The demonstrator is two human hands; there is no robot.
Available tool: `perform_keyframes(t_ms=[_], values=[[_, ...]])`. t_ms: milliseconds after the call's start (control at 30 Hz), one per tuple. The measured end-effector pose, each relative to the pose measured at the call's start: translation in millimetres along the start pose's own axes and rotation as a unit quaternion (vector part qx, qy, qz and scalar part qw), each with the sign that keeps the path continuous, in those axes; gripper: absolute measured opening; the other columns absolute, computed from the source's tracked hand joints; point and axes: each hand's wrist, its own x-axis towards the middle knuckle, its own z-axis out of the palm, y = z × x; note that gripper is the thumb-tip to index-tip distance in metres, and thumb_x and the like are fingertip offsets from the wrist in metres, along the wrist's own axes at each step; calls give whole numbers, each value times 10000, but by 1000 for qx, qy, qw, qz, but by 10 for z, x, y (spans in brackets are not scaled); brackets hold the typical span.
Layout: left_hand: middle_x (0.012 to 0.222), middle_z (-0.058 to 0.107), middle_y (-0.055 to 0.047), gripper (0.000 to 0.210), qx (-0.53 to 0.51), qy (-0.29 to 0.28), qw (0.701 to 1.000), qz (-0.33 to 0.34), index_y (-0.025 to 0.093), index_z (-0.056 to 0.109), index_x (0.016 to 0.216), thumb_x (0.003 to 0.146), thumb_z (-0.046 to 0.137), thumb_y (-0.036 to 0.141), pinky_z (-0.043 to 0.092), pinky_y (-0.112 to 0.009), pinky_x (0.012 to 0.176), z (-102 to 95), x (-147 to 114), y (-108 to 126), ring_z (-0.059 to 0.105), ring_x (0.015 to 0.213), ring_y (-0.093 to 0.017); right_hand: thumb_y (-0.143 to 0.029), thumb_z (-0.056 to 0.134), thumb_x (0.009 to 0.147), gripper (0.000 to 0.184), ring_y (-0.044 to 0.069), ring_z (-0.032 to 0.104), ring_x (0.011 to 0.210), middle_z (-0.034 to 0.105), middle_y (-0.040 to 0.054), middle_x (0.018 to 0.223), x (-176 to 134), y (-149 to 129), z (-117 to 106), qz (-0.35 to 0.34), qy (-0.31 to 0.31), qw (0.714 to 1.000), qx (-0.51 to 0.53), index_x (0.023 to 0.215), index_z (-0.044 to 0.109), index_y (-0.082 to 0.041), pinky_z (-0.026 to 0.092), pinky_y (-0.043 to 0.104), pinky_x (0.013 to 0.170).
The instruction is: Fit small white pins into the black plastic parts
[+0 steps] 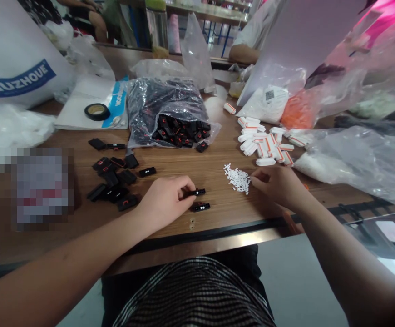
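Observation:
My left hand (170,197) is closed, thumb and forefinger pinching one end of a black plastic connector housing (200,192) with a white spot on its face. Just below it on the table lies a second black connector housing (201,207) with white spots. My right hand (277,184) is closed in a pinch at the right edge of a small pile of tiny white pegs (238,179). Whatever its fingertips hold, if anything, is too small to make out. More black connector housings (109,177) lie loose left of my left hand.
A clear bag of black housings (170,109) lies open behind. White parts with orange strips (264,141) are heaped at right, near plastic bags (354,159). Black tape (97,111) rests on papers at left. The table's front edge (218,234) runs before me. Other people sit beyond.

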Motion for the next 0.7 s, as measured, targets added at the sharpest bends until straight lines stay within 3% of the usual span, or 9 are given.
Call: perform_keyframes(t_ms=[167,500,700], values=[[632,613,41,72,-6,-4,1000,-2,198,683,869,807,669,230,376,-250,564,-7,-1,12,513,535,-103,-362,602,821,241,157,593,572,678,-4,601,-54,158,-102,-1,-30,999,26,689,727,-205,382,279,538],[616,599,46,73,-4,-2,1000,-2,197,689,870,802,682,222,368,-250,556,-5,4,5,494,512,-97,-366,630,824,198,207,688,751,773,14,825,-101,212,13,9,9,999,53,849,784,-244,473,332,684],[622,602,46,74,-4,-8,1000,-3,198,688,870,801,685,224,366,-250,558,-14,-9,1,500,514,-99,-290,607,803,159,217,688,781,763,33,835,-107,234,-12,-42,-11,997,65,799,755,-234,496,355,709]])
